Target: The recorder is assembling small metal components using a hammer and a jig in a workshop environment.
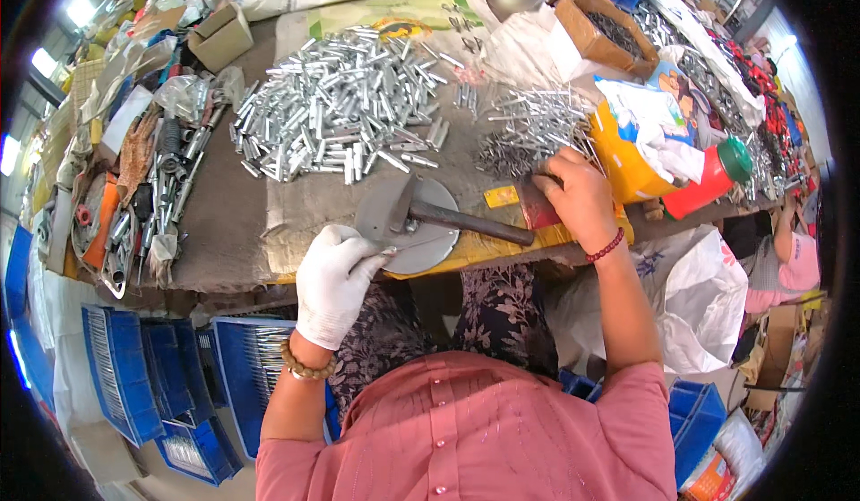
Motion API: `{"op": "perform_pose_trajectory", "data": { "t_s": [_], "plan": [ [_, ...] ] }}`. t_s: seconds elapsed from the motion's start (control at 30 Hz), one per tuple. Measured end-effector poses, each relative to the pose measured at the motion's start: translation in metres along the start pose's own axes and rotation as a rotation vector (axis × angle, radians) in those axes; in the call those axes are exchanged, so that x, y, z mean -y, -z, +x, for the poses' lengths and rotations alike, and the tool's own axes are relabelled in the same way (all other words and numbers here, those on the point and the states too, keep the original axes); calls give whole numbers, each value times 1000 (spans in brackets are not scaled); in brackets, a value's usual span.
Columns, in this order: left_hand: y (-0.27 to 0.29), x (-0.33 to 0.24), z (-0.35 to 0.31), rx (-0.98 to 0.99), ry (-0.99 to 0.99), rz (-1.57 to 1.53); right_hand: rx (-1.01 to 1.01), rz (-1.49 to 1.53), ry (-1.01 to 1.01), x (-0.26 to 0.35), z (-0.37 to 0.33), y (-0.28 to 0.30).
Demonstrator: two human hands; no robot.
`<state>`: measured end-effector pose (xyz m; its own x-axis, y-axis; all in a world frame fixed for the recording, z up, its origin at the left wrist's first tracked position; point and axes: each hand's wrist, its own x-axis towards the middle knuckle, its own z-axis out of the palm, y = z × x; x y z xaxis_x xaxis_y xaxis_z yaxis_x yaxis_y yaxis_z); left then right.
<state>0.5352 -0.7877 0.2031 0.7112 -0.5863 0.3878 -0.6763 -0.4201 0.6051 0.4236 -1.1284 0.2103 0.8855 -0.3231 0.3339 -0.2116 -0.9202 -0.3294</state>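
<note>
My left hand (336,277), in a white glove, is closed in a pinch on a small silvery metal piece (389,251) at the near-left edge of a round grey metal plate (436,252). A hammer (470,223) lies with its head on that plate and its handle pointing right. My bare right hand (584,198) is bent with its fingers together, beside a dark reddish block (540,207) and the small dark metal parts (506,154). Whether its fingertips hold anything is hidden. Thin metal pins (546,107) lie beyond it.
A big heap of silvery metal tubes (345,98) covers the bench's middle. Tools (170,161) crowd the left side. A yellow container (623,156) and a red bottle with a green cap (708,181) stand right. Blue crates (255,371) sit below, left of my legs.
</note>
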Motion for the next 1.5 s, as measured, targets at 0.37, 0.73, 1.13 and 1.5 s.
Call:
{"op": "perform_pose_trajectory", "data": {
  "t_s": [0.37, 0.73, 1.13, 1.5],
  "plan": [
    [-5, 3, -9, 15, -78, -38, -14, -60, 86, -6, -9, -5],
    [-4, 5, -7, -16, -109, 21, 51, 242, 413, 130, -9, -17],
    [-5, 4, -6, -26, -142, 84, 43, 391, 421, 140, -9, -32],
    [-6, 6, -5, -14, -79, 10, 135, 385, 441, 141, -11, -43]
  ]
}}
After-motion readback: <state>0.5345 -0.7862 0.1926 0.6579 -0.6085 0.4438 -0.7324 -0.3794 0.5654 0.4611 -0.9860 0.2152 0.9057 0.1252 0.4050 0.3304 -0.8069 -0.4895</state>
